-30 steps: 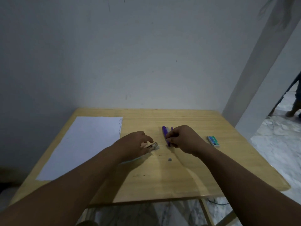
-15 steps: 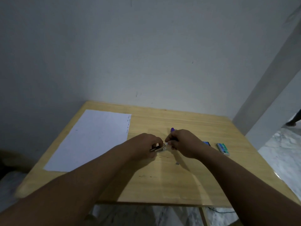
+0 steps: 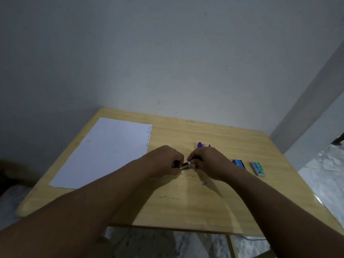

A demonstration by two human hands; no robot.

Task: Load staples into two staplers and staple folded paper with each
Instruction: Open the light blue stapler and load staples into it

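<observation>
1. Your left hand (image 3: 168, 161) is curled around a small dark stapler (image 3: 183, 166) with a pale metal channel, holding it just above the yellow wooden tabletop (image 3: 204, 205) near its middle.
2. Your right hand (image 3: 206, 162) meets it from the other side, thumb and forefinger pinched on a small pale piece (image 3: 189, 162) at the stapler's open end. It looks like a strip of staples, though it is too small to say for certain.
3. Behind your right hand lies a purple plastic stapler (image 3: 202, 145), only its far tip showing, untouched on the tabletop.
4. To your right sit two small boxes, apart from each other: a blue staple box (image 3: 239, 163) and, further out, a green and grey staple box (image 3: 257, 168).
5. On the left side of the tabletop a large white sheet of paper (image 3: 109, 151) lies flat and unfolded, well apart from both hands.
6. My judgement of progress: you are early, at the loading of the first stapler. No staple strip can be seen seated yet.
7. Left to do, as far as this shows: close this stapler, load the purple one, fold the paper, and staple it with each.
</observation>
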